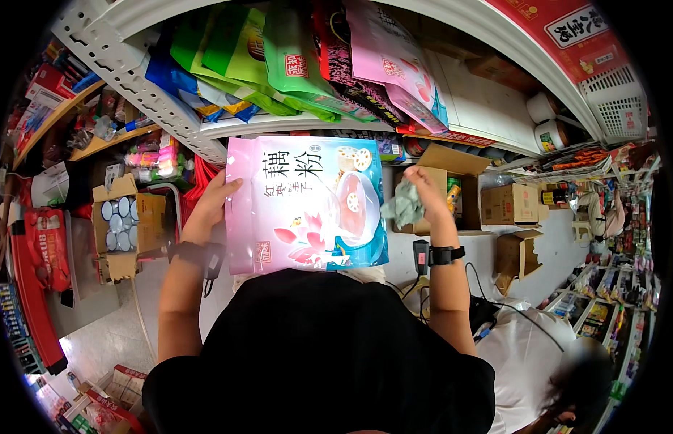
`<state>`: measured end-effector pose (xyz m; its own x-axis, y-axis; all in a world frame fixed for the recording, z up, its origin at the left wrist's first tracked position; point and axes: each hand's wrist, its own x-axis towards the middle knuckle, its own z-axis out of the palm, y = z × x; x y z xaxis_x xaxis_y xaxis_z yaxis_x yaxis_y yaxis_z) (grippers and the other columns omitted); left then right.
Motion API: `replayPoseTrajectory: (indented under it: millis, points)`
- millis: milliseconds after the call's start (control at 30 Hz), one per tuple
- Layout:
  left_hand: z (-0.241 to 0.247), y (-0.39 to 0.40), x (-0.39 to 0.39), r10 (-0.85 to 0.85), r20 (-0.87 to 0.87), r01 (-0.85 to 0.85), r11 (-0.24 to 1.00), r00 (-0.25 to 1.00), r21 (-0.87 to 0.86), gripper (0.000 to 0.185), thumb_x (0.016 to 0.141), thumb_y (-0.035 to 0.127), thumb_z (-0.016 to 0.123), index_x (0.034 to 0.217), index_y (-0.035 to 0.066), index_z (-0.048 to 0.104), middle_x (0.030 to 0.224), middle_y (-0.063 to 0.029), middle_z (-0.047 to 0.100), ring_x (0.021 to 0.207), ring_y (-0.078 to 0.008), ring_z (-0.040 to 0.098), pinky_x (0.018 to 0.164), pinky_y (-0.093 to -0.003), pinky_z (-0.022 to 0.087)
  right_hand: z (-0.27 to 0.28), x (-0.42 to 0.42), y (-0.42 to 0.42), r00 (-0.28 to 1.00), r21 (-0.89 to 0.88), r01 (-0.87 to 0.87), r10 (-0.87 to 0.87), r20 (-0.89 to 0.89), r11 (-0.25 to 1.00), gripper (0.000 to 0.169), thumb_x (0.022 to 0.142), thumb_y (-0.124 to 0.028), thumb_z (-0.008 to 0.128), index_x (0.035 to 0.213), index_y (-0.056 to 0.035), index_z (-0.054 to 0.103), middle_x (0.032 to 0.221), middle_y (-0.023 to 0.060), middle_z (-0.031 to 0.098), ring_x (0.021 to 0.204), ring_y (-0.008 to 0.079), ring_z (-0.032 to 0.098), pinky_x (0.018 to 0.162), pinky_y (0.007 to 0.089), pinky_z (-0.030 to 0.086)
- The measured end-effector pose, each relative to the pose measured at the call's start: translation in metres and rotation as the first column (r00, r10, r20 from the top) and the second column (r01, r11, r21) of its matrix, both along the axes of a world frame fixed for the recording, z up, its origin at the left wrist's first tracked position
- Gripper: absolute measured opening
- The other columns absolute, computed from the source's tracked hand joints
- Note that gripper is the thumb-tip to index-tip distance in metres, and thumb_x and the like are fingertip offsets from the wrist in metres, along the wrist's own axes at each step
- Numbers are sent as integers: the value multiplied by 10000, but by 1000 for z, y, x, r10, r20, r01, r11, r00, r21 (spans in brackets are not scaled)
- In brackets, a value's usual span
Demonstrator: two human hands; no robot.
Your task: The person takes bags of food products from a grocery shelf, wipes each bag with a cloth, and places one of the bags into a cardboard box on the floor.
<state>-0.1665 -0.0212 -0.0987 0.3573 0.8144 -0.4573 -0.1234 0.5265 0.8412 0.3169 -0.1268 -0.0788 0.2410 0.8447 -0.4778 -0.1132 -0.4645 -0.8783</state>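
A large pink and blue plastic food bag, printed with a bowl and lotus flowers, is held up in front of my chest. My left hand grips its left edge near the top. Just off the bag's right edge, my right hand holds a crumpled grey-green cloth. Above the bag, on a white metal shelf, lie similar pouches: a pink bag, a dark red and black bag, a green bag and a blue bag.
An open carton with cans stands below the shelf at right, beside a closed carton. A box of cans sits at left. A person in a white top is close at lower right. Black cables run near my right arm.
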Motion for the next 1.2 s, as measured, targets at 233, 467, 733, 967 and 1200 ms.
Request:
replayPoseTrajectory:
  millis: [233,467,733,967,1200]
  points:
    - [1,14,16,309,-495,140,719,812,681,767,866,40,677,1497,-35,247,1375,-180,494,1238,-233,503,1028,-350,423,55,-75,31,943,371,-224,105,315,901,415,922,-296,669,1250,-73,547,1232,96,577,1145,236,556,977,346,457]
    - [-20,21,9,137,-296,-10,920,945,392,554,924,111,628,1404,-57,409,1217,-147,595,1077,-213,603,930,-346,494,33,-157,44,417,28,-692,368,831,722,747,840,-281,727,1466,-66,380,1520,345,224,1423,506,215,1168,496,239]
    - [5,14,14,69,0,-69,996,998,-56,340,985,163,547,1278,-10,544,1114,-92,653,953,-174,647,822,-317,537,30,-222,104,271,19,-895,508,818,446,671,909,-295,633,1475,-65,357,1513,329,247,1414,494,244,1168,482,250]
    - [-20,17,2,90,102,-84,995,991,-60,306,995,144,526,1268,8,550,1085,-84,665,899,-164,669,760,-307,565,19,-272,125,138,66,-985,485,864,161,637,837,-123,628,1437,-64,425,1486,263,371,1416,404,313,1165,473,273]
    - [-7,14,3,70,71,-64,995,995,-80,308,997,133,521,1270,-11,544,1119,-102,654,948,-181,659,812,-329,557,27,-234,105,169,32,-949,423,890,313,612,817,-84,622,1407,-133,469,1521,198,346,1419,369,322,1145,501,299]
